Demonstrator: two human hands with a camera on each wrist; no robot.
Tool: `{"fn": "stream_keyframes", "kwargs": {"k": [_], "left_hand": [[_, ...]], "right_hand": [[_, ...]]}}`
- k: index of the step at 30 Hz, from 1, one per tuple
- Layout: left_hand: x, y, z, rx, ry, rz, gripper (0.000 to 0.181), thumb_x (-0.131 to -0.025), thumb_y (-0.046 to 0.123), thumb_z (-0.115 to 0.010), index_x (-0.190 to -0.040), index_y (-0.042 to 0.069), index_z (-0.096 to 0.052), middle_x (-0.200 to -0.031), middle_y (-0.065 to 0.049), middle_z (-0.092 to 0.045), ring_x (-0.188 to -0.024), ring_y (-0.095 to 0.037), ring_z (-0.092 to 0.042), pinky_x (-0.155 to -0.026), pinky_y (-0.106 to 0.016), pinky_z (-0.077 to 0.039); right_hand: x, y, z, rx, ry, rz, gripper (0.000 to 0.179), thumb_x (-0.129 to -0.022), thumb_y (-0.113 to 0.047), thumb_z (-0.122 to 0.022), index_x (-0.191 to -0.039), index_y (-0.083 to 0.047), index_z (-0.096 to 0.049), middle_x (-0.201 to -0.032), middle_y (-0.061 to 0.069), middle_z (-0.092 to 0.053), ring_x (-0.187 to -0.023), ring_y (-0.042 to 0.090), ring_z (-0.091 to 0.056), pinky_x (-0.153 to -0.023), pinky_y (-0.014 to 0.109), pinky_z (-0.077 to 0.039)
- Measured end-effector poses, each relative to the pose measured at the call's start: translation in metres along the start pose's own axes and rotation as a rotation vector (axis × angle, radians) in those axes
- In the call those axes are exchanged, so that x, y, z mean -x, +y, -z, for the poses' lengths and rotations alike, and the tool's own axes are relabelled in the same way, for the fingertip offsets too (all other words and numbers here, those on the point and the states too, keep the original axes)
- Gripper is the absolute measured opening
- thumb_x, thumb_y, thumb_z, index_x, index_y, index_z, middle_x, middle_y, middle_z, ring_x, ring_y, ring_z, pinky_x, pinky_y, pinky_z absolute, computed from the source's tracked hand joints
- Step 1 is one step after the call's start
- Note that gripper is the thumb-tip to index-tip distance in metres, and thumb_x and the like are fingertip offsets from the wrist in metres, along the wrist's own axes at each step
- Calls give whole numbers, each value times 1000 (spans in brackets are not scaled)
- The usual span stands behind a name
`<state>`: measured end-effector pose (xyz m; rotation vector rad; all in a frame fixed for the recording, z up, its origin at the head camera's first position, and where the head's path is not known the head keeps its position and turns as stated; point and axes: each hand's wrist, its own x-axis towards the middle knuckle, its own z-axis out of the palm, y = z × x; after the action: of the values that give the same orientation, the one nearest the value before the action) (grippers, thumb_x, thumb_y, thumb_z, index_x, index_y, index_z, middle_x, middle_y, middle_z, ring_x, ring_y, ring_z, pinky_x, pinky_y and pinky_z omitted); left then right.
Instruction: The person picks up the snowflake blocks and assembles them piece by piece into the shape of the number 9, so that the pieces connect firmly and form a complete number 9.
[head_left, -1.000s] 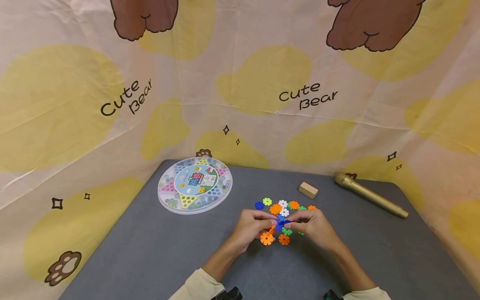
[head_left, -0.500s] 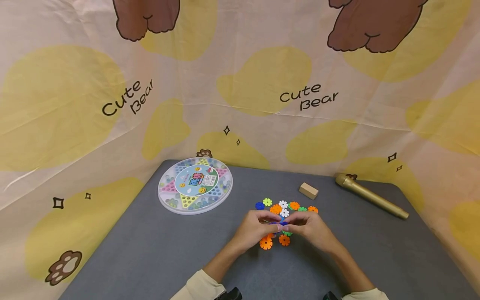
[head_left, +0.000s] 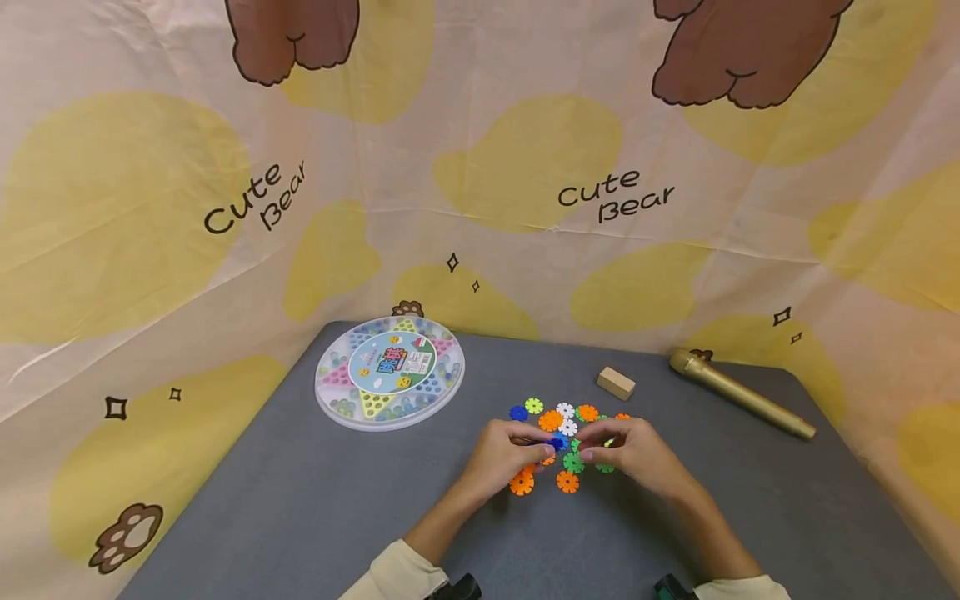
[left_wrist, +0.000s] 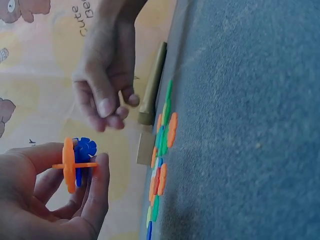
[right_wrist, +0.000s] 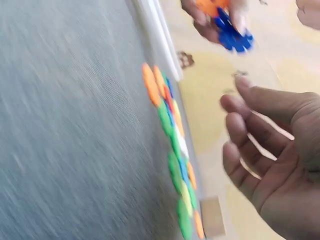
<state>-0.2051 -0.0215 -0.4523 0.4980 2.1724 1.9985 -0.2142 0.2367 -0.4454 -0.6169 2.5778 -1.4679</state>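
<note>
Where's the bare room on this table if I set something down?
Bare table shows left, between the game board and left hand; right, between the microphone and right hand; and in front, between the forearms. The middle is crowded: discs cluster around the hands, a block just behind.

"Cute Bear" is running twice across the backdrop (head_left: 495, 150), upper left and right of centre, while colourful characters, 跳棋, are popping on the round box (head_left: 392, 362), left of centre!
</note>
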Motion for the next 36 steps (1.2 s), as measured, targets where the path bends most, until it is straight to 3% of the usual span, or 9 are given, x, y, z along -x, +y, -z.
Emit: {"fn": "stream_keyframes", "kwargs": {"k": [8,14,17,24,36], "left_hand": [[-2,3,7,-26,63,31,20,-95,7,-78,-114,0,-81,-97,-17,-79,-78,-46,-76,-67,-25,-62],[-2,3,9,-20,81,39,21,-93,8,-80,-114,2,-82,-92,-20,-78,-71,-37,-76,-64,-22,-59],[-2,3,9,-16,86,37,21,-93,8,-81,-113,2,-82,-91,-25,-77,-69,-34,-75,-64,-21,-58],[-2,1,10,-7,98,32,20,-93,8,-81,-112,1,-82,-91,-13,-78,-72,-37,-76,-67,-24,-61],[-1,1,9,-5,107,40,21,-93,10,-82,-112,1,-81,-90,-13,-78,-71,-34,-76,-68,-29,-63]], "right_hand": [[6,19,32,53,7,-63,29,-94,-14,-82,-118,0,-76,-104,11,-77,-88,18,-70,-74,32,-62],[10,29,44,114,-6,-92,31,-90,-9,-84,-118,1,-76,-104,13,-75,-87,15,-68,-73,27,-60],[13,31,47,131,-21,-118,32,-88,-8,-85,-118,-1,-76,-100,8,-73,-85,15,-66,-71,26,-58],[14,36,50,170,-64,-136,36,-84,-9,-88,-117,0,-76,-95,6,-71,-85,18,-64,-70,26,-55],[16,40,50,271,-79,-163,25,-81,-9,-90,-102,-5,-78,-91,1,-70,-82,16,-61,-69,26,-53]]}}
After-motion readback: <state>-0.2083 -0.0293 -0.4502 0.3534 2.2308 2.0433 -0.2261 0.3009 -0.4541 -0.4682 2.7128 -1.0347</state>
